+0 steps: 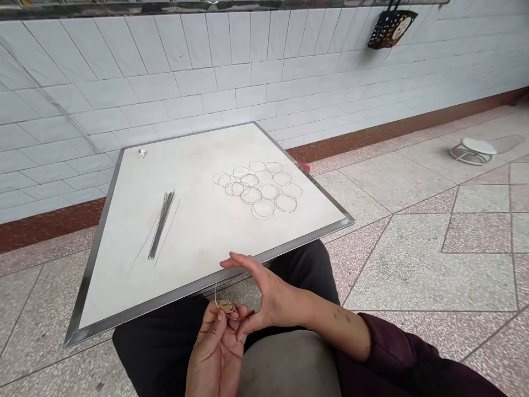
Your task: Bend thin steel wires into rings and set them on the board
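A thin wire ring point(215, 291) is held in front of the table's near edge. My left hand point(219, 342) pinches its lower part together with a small brown piece point(226, 307). Curved around the ring's right side is my right hand point(273, 298), its thumb low near the left fingertips and its index finger stretched over the top. On the white table point(194, 165), several wire rings point(263, 208) lie overlapping at the right. A bundle of straight wires point(162, 226) rests at the left, with a few loose ones beside it.
A small white and red object point(142, 153) sits at the table's far left corner. Metal trim point(165, 306) edges the table, which stands by a tiled wall. A low white stool point(473, 150) is on the floor at the right, and a dark bag point(390, 27) hangs on the wall.
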{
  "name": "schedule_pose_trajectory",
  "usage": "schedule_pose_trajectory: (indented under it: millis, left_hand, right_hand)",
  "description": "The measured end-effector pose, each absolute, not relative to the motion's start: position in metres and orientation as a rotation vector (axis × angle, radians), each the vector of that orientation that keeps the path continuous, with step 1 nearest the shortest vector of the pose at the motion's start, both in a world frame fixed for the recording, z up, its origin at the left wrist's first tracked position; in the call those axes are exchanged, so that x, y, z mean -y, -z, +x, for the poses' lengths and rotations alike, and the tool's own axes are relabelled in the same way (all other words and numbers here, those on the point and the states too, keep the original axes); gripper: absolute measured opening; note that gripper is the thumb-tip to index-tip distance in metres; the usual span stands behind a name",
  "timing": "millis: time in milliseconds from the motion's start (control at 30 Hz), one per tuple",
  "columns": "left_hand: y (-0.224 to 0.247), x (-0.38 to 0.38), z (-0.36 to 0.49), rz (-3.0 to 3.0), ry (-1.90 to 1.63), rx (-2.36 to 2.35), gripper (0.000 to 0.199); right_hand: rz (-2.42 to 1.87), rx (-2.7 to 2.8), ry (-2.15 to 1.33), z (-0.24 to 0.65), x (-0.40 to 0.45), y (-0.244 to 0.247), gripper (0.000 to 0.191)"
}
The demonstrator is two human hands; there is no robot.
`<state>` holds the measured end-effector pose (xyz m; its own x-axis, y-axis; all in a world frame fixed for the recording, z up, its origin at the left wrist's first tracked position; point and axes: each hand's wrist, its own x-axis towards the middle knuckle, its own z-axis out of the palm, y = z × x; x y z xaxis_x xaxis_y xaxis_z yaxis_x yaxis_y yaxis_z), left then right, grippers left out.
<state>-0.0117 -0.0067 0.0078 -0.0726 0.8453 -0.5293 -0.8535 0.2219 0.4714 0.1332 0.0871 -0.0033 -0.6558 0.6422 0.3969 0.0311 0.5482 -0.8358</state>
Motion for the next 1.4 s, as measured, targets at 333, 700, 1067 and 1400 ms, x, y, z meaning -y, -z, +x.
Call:
schedule_pose_trajectory:
  millis: [333, 700, 1067, 1400]
  left_hand:
    - [-0.004, 0.007, -0.013, -0.023, -1.402, -0.889, 0.019]
    - [-0.009, 0.006, -0.014, 0.182, -1.371, -0.897, 0.008]
    - [-0.008, 0.005, -0.015, 0.139, -1.402, -0.934, 0.008]
    - [-0.006, 0.005, -0.014, 0.165, -1.383, -0.926, 0.007]
  right_hand:
    - [-0.531, 2.016, -1.152, 0.137, -0.092, 0.009, 0.135]
    - [-0.571, 2.078, -1.187, 0.138, -0.094, -0.003, 0.122]
    - [-0.624, 2.100, -1.094, 0.141, -0.094, 0.000, 0.108]
    - [-0.545, 2.103, -1.122, 0.142, -0.098, 0.001, 0.113]
